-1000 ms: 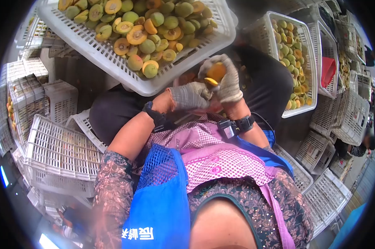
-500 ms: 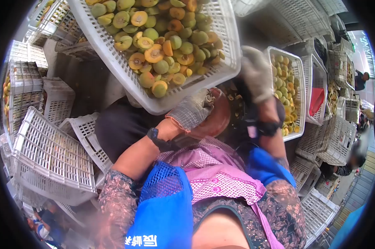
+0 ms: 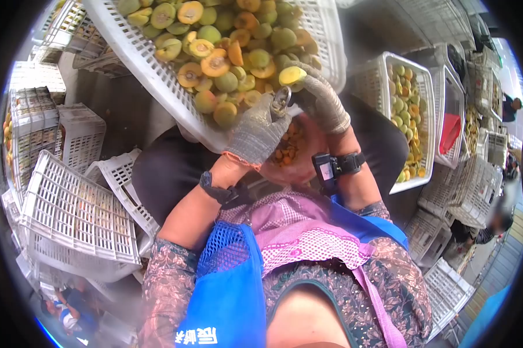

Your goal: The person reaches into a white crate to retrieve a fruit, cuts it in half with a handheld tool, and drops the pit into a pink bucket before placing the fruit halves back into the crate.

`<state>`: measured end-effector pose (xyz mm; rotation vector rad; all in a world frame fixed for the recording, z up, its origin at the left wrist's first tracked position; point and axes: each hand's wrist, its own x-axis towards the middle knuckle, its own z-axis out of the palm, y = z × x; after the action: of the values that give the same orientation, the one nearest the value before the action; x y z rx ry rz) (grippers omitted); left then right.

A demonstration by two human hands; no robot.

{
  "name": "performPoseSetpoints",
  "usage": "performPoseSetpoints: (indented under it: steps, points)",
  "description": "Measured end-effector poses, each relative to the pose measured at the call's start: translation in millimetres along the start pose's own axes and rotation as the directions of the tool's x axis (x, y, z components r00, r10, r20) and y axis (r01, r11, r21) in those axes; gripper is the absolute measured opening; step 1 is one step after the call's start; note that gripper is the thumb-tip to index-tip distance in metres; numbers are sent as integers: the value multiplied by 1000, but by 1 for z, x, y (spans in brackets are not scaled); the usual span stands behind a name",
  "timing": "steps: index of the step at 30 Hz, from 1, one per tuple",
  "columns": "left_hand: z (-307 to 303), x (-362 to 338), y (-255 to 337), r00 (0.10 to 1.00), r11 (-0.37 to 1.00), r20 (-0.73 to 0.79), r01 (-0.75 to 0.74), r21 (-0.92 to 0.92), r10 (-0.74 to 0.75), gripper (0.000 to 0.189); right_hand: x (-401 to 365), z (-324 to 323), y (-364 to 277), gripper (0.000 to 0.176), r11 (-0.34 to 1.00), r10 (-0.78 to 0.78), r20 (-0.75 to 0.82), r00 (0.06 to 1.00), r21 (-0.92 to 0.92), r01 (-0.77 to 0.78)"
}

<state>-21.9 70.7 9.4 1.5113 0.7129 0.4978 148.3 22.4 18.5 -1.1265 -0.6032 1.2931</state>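
The left hand [image 3: 254,134], gloved, sits just above the centre of the frame, its fingers clenched around a small metal tool [image 3: 281,100]. Just to its right, the gloved right hand [image 3: 322,105] has its fingers grasping a yellow-green fruit [image 3: 292,75], held up against the near rim of a white crate [image 3: 152,78] full of halved fruit at the top of the frame. Beneath both hands lies a reddish bowl [image 3: 301,174] holding pits. A second fruit crate [image 3: 382,74] stands at the right.
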Motion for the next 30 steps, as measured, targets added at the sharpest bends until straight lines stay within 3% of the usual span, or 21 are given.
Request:
performPoseSetpoints:
  steps: [1,2,3,5,6,7,9,10,12,13,15,17,18,19,20,21,22,23,26,28,30]
  points:
    - [5,-3,-2,997,984,42,67,-166,-61,28,-14,-3,4,39,988,1,20,1000,156,-4]
    - [8,-7,3,998,990,67,-4,138,-5,30,-27,-7,9,37,992,-47,115,992,119,33]
    - [13,-8,0,997,990,81,-3,143,-9,30,-37,-9,13,37,991,-51,103,993,127,38]
    - [22,-9,-5,990,967,106,-118,224,96,37,-54,-13,25,33,963,-240,66,969,-107,246]
    - [25,-9,-3,988,966,117,-123,226,99,37,-45,-32,52,34,794,-64,113,992,608,-18]
    - [27,-9,2,985,931,138,-141,338,99,39,-46,-34,54,34,792,-71,105,992,610,-8]
    - [30,-10,8,982,882,164,-157,444,92,42,-49,-36,59,41,988,-50,-136,989,136,69]
    - [30,-11,10,987,895,160,-99,435,31,42,-50,-33,57,41,988,-48,-140,989,139,67]
    - [26,-12,15,988,904,154,-36,425,-33,42,-51,-26,50,43,853,95,-45,994,519,-58]
    - [23,-13,18,978,841,207,-102,531,-12,41,-50,-24,48,45,726,152,23,988,676,-127]
    - [21,-13,13,965,767,261,-166,620,-2,40,-49,-23,47,46,711,148,33,988,691,-130]
    - [20,-11,8,948,871,262,-278,404,181,30,-47,-24,51,47,694,149,48,988,707,-139]
    - [21,-9,7,951,875,257,-269,403,174,30,-46,-25,56,47,987,-79,-91,993,135,90]
    - [22,-3,25,949,888,286,-14,460,-134,31,-46,-22,55,48,821,-341,-56,939,-504,268]
    - [23,1,35,856,821,294,230,522,-426,32,-46,-21,52,48,822,-336,-56,940,-504,264]
    - [25,-1,23,853,821,295,234,521,-430,32,-48,-21,47,46,969,-181,-160,970,-196,149]
    - [27,-5,4,926,856,295,55,515,-236,32,-49,-17,39,45,989,-1,-208,978,143,31]
    - [27,-6,-3,955,850,294,-129,510,-32,32,-52,-13,31,45,989,0,-211,977,146,31]
    - [28,-5,-6,971,820,212,-209,532,110,36,-59,-10,23,44,1000,-5,-192,981,20,9]
    - [32,2,-13,978,860,190,-167,483,83,36,-57,-13,27,45,952,14,-83,996,306,12]
    - [32,11,-25,984,892,169,-128,434,59,36,-65,-10,20,45,962,8,-86,996,273,16]
